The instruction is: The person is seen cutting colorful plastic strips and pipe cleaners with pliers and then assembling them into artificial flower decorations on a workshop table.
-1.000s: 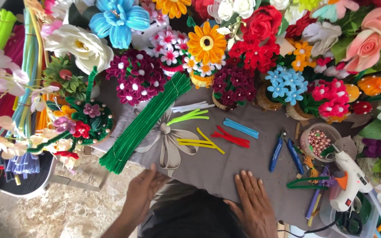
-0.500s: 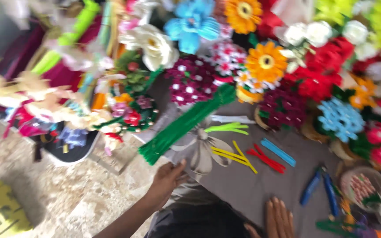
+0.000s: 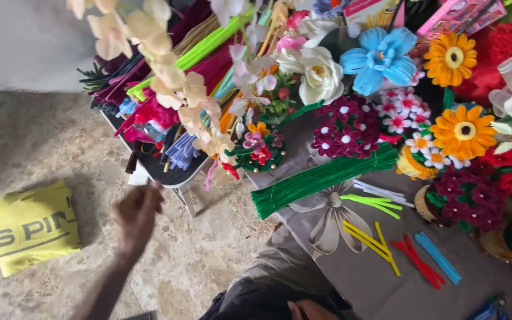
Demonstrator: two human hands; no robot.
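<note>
From the head view, the left hand stretches out over the marble floor, its grip released and blurred, holding nothing; its fingertips sit just near the corner of the black tray at the left end of the desk. That tray carries a heap of pipe cleaners in purple, pink and other colours, and it is the thing nearest the hand. Left of the hand, well apart on the floor, lies a yellow bag. The right hand shows only partly at the near edge of the frame, resting on dark cloth; whether its grip is released or clenched cannot be told. On the grey-covered desk, a long bundle of green pipe cleaners lies slantwise, with a grey ribbon bow just near it. Further right lie short yellow stems, red stems and blue stems. Along the far side stand handmade flowers, among them a white rose, a blue flower and an orange daisy.
</note>
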